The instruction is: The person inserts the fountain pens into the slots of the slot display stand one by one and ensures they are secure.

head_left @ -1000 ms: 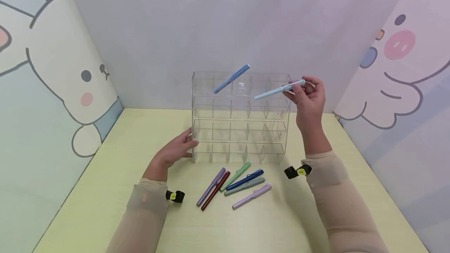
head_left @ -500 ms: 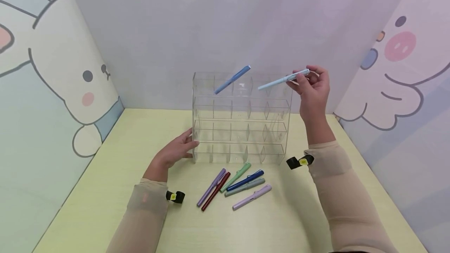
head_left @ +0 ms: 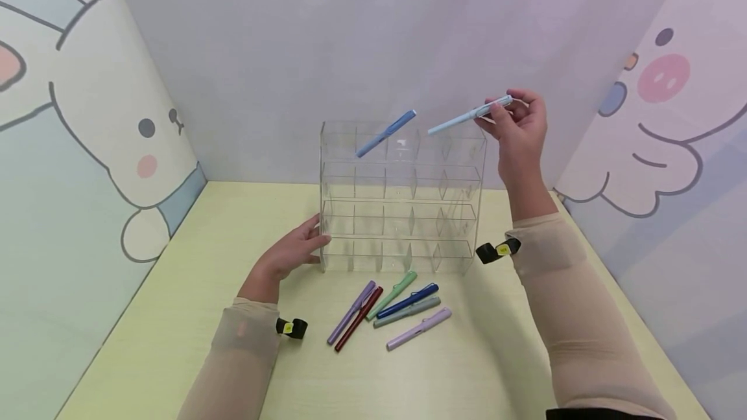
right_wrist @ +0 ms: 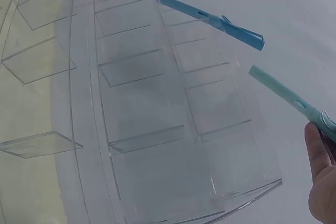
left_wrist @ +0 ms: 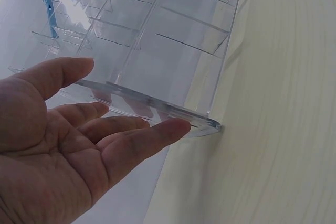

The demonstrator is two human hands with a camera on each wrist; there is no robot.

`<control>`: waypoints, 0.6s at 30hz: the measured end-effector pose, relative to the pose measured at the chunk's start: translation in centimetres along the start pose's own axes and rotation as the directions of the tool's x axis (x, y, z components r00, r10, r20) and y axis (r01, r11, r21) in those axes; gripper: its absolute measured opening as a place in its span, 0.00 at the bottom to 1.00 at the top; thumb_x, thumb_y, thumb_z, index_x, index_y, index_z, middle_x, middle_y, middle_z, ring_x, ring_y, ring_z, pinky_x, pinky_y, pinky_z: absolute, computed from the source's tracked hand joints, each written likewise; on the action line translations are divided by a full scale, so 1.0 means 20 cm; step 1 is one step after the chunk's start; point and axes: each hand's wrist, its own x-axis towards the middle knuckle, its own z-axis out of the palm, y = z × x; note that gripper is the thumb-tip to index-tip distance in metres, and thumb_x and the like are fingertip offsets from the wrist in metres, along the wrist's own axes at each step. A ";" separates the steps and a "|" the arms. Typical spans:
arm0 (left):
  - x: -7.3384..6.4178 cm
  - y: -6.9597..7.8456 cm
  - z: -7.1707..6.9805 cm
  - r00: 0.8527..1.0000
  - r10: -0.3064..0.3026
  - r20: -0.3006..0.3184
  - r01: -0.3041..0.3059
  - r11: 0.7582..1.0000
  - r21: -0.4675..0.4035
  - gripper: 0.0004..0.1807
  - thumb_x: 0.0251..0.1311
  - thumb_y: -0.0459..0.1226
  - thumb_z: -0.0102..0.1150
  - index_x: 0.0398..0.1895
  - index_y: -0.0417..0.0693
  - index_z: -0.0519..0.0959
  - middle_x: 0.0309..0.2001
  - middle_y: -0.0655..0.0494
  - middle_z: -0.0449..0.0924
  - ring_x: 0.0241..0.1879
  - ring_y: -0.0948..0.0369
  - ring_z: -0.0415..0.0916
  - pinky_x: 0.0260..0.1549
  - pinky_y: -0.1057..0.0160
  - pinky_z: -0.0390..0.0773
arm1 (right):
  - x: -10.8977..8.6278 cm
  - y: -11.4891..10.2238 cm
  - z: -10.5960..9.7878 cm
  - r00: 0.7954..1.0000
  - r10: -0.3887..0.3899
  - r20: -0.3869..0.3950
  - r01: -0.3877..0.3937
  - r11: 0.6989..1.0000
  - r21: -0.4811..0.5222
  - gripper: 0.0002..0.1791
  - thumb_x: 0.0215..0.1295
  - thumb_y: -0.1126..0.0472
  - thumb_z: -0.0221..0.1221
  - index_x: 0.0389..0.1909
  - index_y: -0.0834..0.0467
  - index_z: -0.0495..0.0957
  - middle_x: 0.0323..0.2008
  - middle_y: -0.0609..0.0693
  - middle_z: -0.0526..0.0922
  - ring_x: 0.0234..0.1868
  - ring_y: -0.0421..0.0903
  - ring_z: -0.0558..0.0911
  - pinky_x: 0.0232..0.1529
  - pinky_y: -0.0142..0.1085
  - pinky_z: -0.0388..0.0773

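Observation:
A clear acrylic rack (head_left: 398,238) with tiered, divided compartments stands on the table. My left hand (head_left: 294,250) touches its left side, fingers fairly straight along the side panel (left_wrist: 152,102) and thumb near the front edge. My right hand (head_left: 522,131) pinches a pale blue pen (head_left: 461,121) by its clip end, between thumb and fingers. This pen is raised near the rack's upper right, tilted with its far end lower left. A mid-blue pen (head_left: 385,135) lies slanted in the top tier, left of the pale one; the right wrist view shows its clip (right_wrist: 239,29).
In front of the rack several pens lie on the table: purple (head_left: 351,313), dark red (head_left: 358,319), green (head_left: 392,295), dark blue (head_left: 407,301), grey-green (head_left: 406,312) and lilac (head_left: 419,329). A pale wall (head_left: 262,70) rises behind, with cartoon-printed panels at both sides.
My right hand has risen with the pale blue pen, from in front of the upper tiers to about the rack's top edge, and slightly right. The left hand and the other pens stay put.

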 end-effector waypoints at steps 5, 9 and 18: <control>0.00 0.00 0.00 1.000 -0.013 -0.011 0.013 1.000 0.012 0.43 0.73 0.44 0.50 0.80 0.58 0.36 0.77 0.41 0.49 0.74 0.47 0.54 0.62 0.43 0.71 | 0.03 0.02 0.03 1.000 0.007 0.008 -0.007 1.000 -0.014 0.20 0.62 0.70 0.64 0.52 0.63 0.68 0.42 0.62 0.80 0.41 0.53 0.85 0.48 0.45 0.83; 0.00 -0.01 0.00 1.000 -0.012 -0.009 0.012 1.000 0.012 0.43 0.73 0.44 0.50 0.80 0.57 0.35 0.77 0.40 0.49 0.73 0.46 0.55 0.62 0.43 0.71 | 0.05 0.03 0.05 1.000 0.024 0.016 -0.024 0.999 -0.029 0.19 0.62 0.70 0.64 0.51 0.62 0.69 0.42 0.62 0.80 0.40 0.52 0.85 0.48 0.46 0.83; 0.02 -0.02 -0.01 1.000 0.001 -0.002 -0.001 1.000 0.009 0.43 0.73 0.44 0.50 0.80 0.58 0.35 0.77 0.41 0.50 0.73 0.46 0.55 0.62 0.43 0.71 | 0.05 0.05 0.10 0.996 0.029 0.088 -0.019 0.993 -0.114 0.18 0.63 0.72 0.61 0.52 0.65 0.68 0.43 0.61 0.80 0.42 0.52 0.84 0.47 0.42 0.84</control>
